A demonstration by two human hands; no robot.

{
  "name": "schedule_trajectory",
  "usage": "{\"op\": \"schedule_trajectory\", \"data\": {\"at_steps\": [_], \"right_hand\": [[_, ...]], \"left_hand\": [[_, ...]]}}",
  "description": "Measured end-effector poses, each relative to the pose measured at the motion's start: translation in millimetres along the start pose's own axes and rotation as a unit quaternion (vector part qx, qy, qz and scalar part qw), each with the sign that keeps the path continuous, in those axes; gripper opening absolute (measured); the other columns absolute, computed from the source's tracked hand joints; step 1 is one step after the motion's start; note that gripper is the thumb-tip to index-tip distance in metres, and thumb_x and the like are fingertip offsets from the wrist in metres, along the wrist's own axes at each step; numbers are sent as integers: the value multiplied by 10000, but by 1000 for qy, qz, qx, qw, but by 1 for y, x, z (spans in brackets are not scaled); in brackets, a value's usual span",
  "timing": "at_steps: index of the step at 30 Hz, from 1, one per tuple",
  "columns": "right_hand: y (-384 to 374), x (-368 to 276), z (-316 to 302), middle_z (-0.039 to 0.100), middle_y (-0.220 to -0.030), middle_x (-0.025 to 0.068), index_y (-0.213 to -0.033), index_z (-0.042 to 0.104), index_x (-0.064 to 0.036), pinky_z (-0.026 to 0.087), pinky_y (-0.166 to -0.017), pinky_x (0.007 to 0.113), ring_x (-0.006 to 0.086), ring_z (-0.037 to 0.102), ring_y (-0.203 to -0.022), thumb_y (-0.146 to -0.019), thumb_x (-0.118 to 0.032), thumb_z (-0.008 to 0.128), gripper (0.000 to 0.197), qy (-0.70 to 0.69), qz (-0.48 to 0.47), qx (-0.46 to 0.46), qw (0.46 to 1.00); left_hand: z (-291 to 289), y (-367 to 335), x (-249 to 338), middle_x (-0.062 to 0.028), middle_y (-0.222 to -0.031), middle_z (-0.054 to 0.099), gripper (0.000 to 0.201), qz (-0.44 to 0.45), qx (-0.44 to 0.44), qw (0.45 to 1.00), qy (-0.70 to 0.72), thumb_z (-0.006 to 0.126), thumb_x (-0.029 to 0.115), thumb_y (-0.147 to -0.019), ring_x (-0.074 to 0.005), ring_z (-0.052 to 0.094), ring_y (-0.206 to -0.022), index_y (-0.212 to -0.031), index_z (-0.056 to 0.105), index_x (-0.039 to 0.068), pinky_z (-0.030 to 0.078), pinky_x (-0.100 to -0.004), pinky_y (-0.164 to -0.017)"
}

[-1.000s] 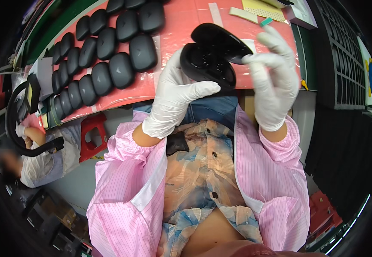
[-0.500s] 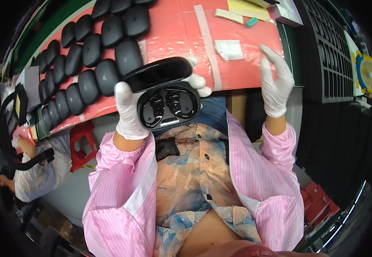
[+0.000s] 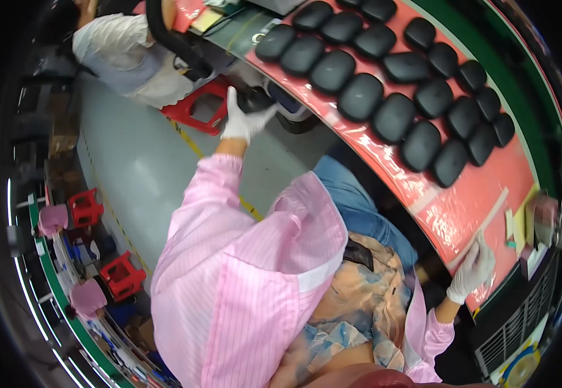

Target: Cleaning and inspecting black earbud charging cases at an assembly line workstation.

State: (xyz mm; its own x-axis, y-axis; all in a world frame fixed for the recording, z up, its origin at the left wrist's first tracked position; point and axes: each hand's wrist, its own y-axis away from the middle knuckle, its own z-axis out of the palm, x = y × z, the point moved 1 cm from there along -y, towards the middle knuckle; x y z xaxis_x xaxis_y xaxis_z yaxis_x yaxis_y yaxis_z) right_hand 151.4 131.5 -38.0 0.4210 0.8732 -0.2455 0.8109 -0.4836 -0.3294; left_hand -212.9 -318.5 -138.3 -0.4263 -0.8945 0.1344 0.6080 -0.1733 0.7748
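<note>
My left hand (image 3: 245, 121), in a white glove, is stretched out to the far left, above the floor. A dark, blurred shape sits between its thumb and fingers; it looks like the black earbud case (image 3: 255, 99), and its earbuds cannot be seen. My right hand (image 3: 473, 270), also gloved, lies at the near edge of the pink-red mat (image 3: 446, 223) with its fingers extended and nothing in them. Several closed black cases (image 3: 394, 118) stand in rows on the mat, between my two hands.
Beside my left hand are a red stool (image 3: 201, 108) and a grey bin (image 3: 292, 107). A co-worker in a white top (image 3: 122, 61) is at the upper left. A black arm (image 3: 164, 39) stands by the table end. A dark slatted rack (image 3: 520, 310) is at lower right.
The view has turned left. My left hand has swung from in front of me out to the left, and the open case with earbuds no longer shows. My right hand has lowered to the mat.
</note>
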Motion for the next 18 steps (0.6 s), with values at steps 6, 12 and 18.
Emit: {"op": "schedule_trajectory", "data": {"at_steps": [6,12,18], "right_hand": [[-8,-17,-1,620,-913,99,-1159,674,-27,460,-769,308,214,586,-809,-912,-15,564,271,-40,-53,31,997],[8,-6,1,621,-914,70,-1181,674,-49,458,-760,285,163,564,-803,-911,7,579,292,-1,36,20,999],[-13,-32,-9,633,-913,46,-1126,684,-17,434,-625,255,128,534,-687,-911,25,581,242,-68,-55,70,994]], "left_hand": [[-23,-96,146,-86,-988,612,396,670,94,700,-229,548,417,-907,-297,611,-905,-1077,580,60,481,-439,-946],[5,-56,96,-86,-1054,621,402,241,-193,951,-20,637,413,-806,-303,601,-958,-1098,607,139,474,-561,-896],[-8,-68,88,11,-932,554,348,480,95,867,-97,585,493,-870,-173,573,-855,-1055,570,199,502,-391,-778]]}}
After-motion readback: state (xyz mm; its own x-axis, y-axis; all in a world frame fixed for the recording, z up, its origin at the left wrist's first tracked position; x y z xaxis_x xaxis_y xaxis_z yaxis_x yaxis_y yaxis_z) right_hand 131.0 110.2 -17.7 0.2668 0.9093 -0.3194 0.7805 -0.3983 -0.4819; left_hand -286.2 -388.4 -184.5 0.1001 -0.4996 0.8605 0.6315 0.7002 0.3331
